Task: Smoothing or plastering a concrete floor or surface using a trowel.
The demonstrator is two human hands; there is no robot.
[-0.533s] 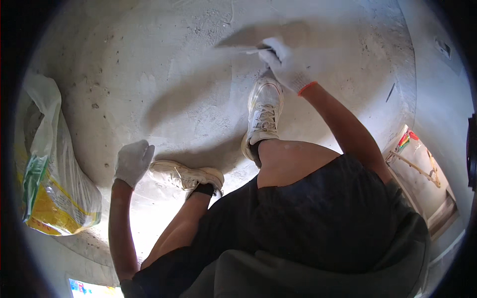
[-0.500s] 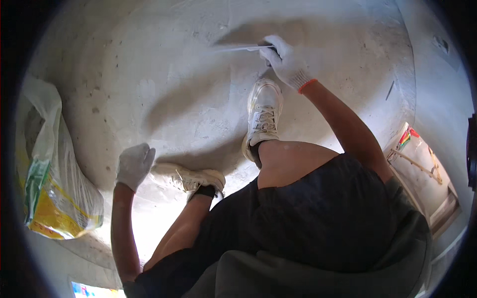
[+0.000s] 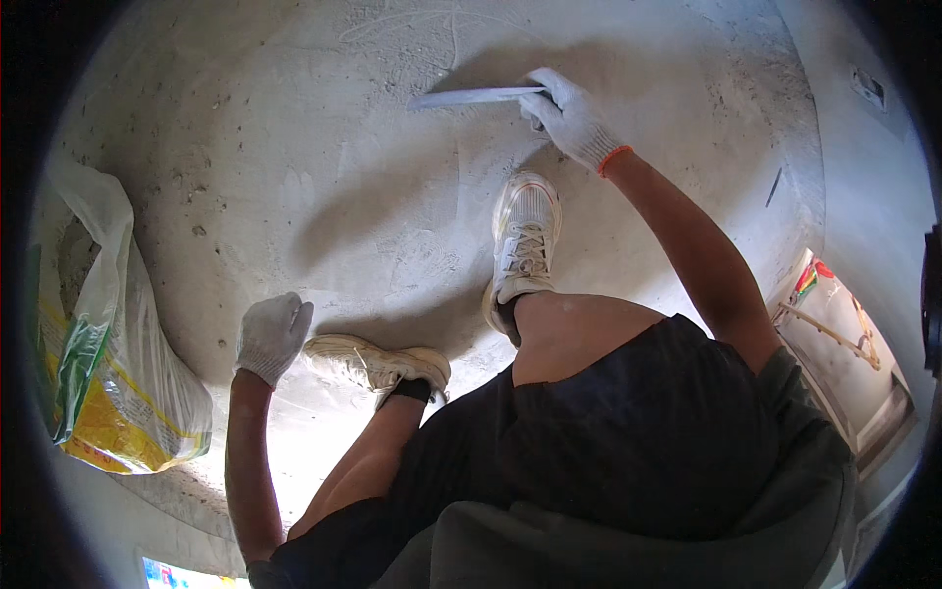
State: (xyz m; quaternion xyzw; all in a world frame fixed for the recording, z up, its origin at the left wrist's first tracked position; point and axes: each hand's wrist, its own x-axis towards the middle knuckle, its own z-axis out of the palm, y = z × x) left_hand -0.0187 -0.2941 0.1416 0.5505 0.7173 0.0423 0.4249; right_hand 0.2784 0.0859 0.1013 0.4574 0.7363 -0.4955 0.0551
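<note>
A rough grey floor (image 3: 245,108), mottled and pitted, was seen under bright light, with shadows cast across it. A flat pale blade (image 3: 466,97) was held by the right hand (image 3: 567,113): its near end was pinched between thumb and fingers, and its free length was pointed out to the left of the grip. Contact between blade and floor could not be told. A knitted white glove with an orange cuff edge was worn on that hand; the right forearm (image 3: 687,236) was stretched forward and angled inward from the right. The right shoe (image 3: 527,231), off-white and laced, was planted just below the gripping hand, toe forward. The left shoe (image 3: 373,361) was turned sideways, toe left. Beside that toe the left hand (image 3: 272,337), also gloved, was held with fingers curled in, back of the hand shown; whether anything was enclosed could not be told. The left forearm (image 3: 252,461) was raised from the lower edge. Farther left, a clear plastic bag (image 3: 162,368) with yellow and green print was seen slumped on the floor. At far right, a small wall box (image 3: 868,88) was seen set in a pale wall (image 3: 873,187).
</note>
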